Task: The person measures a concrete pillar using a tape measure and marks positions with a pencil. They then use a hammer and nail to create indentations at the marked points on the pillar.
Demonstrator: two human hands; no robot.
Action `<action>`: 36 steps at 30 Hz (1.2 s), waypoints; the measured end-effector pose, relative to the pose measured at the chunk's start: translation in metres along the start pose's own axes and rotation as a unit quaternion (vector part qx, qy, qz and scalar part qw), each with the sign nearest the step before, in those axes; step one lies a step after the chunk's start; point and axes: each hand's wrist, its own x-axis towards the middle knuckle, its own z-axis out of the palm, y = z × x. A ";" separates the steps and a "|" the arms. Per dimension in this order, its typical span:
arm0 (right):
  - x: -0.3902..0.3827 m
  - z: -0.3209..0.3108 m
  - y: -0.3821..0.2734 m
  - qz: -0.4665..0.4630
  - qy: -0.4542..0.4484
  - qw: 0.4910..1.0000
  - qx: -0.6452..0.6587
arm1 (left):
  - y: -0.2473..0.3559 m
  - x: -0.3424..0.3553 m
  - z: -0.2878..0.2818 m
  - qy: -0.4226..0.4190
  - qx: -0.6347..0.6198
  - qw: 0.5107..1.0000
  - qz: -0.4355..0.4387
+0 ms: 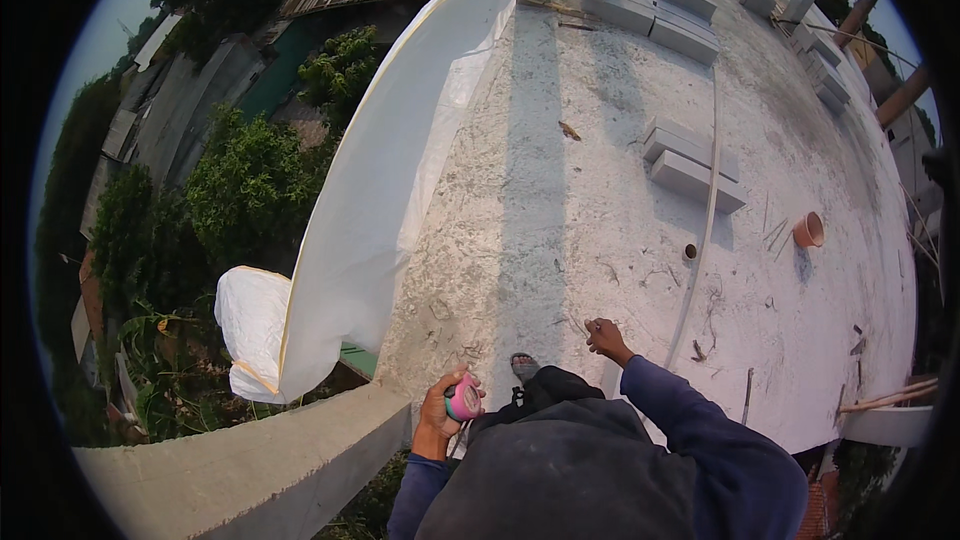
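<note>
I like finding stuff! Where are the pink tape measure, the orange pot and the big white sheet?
pink tape measure (463,400), head view, its round case
orange pot (808,230), head view, its side
white sheet (380,170), head view, middle of the cloth

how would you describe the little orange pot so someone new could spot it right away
Start from the wide pale concrete roof slab and go to its right side, past the pair of grey blocks. Just right of and below them, beside the long thin white pipe, lies the small pot. It is the only round, terracotta-orange thing there, tipped on its side amid grey, boxy blocks.
</note>
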 end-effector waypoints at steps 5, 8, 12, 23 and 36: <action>-0.020 -0.015 -0.081 -0.040 -0.046 0.992 0.115 | -0.016 0.031 0.037 0.002 -0.010 0.997 -0.070; -0.050 -0.008 -0.144 -0.128 -0.132 0.979 0.090 | -0.014 0.031 0.056 0.024 0.007 0.999 -0.039; -0.104 0.041 -0.234 -0.260 -0.237 0.935 0.050 | 0.007 0.032 0.073 -0.018 -0.008 0.999 0.042; -0.187 0.187 -0.303 -0.542 -0.250 0.797 -0.091 | -0.001 -0.037 0.043 0.071 -0.341 0.867 0.356; -0.311 0.287 -0.411 -0.732 -0.388 0.527 -0.190 | 0.055 -0.227 -0.101 0.166 0.228 0.784 0.553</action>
